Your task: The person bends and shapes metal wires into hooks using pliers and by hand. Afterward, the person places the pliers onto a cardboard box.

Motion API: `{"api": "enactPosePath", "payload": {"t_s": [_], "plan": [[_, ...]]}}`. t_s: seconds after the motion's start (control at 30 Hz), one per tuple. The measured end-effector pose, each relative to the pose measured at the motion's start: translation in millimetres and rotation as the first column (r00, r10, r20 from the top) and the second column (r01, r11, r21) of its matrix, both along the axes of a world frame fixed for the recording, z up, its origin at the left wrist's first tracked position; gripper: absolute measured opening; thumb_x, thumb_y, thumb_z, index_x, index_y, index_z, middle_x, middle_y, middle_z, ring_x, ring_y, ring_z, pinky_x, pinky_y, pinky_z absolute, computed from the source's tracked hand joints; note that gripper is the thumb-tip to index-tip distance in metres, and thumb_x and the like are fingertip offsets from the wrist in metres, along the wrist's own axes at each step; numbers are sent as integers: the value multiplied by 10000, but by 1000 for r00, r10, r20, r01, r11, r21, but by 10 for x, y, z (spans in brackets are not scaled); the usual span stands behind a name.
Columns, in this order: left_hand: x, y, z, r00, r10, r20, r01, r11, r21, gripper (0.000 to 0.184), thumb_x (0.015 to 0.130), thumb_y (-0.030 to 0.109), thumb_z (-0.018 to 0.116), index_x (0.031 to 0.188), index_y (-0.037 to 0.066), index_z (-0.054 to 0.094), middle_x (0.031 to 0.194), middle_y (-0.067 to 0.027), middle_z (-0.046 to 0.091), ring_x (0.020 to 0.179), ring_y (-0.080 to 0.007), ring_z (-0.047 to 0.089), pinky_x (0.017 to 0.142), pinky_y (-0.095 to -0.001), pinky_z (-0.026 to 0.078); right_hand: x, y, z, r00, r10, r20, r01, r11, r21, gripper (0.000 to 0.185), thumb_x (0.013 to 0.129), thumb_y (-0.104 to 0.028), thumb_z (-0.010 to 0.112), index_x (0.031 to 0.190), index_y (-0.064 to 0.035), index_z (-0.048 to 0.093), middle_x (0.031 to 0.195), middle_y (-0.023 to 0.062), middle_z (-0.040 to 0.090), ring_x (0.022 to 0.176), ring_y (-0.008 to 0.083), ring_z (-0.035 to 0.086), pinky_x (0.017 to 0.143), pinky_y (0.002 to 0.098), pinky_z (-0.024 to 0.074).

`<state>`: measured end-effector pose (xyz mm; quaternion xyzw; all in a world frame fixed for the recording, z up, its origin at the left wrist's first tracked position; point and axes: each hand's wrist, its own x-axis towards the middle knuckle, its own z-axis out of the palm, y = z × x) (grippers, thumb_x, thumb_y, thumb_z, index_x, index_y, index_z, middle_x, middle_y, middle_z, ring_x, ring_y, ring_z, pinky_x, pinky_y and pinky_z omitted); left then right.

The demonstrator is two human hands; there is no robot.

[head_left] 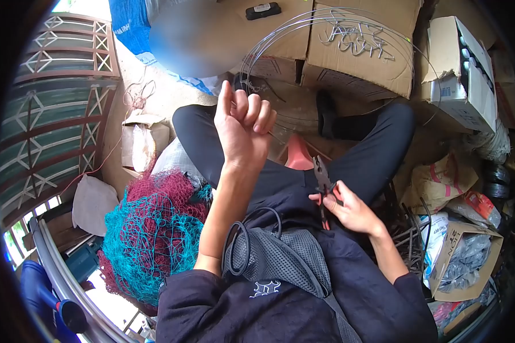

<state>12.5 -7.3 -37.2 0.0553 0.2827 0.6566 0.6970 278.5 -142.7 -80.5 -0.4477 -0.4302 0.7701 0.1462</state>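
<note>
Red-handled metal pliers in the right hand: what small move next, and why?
I'd probably raise the right hand with the red-handled metal pliers toward the thin grey wire loops. The pliers sit low over the lap, apart from the loops, while the left hand is already up near them; whether it grips any wire is unclear.

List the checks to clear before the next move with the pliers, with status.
1. Pliers held in right hand: ok, red handles in the grip.
2. Pliers at the wire hoops: not ok, they are above the lap, apart from the hoops.
3. Left hand gripping wire: cannot tell, fingers curled, palm side hidden.
4. Bent wire pieces on the cardboard box: ok.
5. Net away from pliers: ok, it is beyond the left forearm.
</note>
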Motion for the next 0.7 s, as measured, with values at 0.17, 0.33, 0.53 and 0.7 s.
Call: {"api": "enactPosePath", "payload": {"t_s": [0.17, 0.33, 0.53, 0.7], "plan": [[29, -2, -15, 967, -218, 130, 185, 956, 227, 613, 1101, 418, 324, 553, 156, 241, 492, 0, 235, 462, -153, 254, 471, -317, 226, -16, -55, 110, 987, -95, -129, 90, 995, -46, 409, 1051, -359, 589, 1179, 19, 500, 1307, 129, 672, 1012, 125, 619, 953, 293, 490], [1, 71, 55, 894, -284, 347, 178, 935, 305, 547, 1037, 366, 427, 553, 161, 274, 484, 15, 244, 432, -124, 258, 452, -298, 208, 48, 201, 345, 976, 17, -215, -31, 998, -61, 511, 1046, -335, 587, 1369, 54, 517, 1313, 141, 674, 1209, 182, 631, 1011, 308, 488], [111, 101, 217, 938, -95, 334, 65, 993, 100, 580, 1043, 356, 499, 551, 165, 259, 481, 27, 224, 433, -109, 235, 441, -277, 177, -8, 417, 578, 962, 0, -274, -26, 995, -94, 466, 1051, -223, 610, 1436, 20, 509, 1246, 98, 708, 1086, 131, 657, 758, 236, 533], [200, 66, 265, 987, 54, 152, -50, 998, -29, 582, 1052, 323, 504, 552, 180, 241, 485, 30, 225, 437, -109, 215, 447, -284, 192, -155, 409, 615, 993, -88, -75, 96, 989, 111, 424, 1051, -150, 605, 1435, 6, 516, 1156, 59, 718, 781, 53, 584, 664, 217, 486]]}}
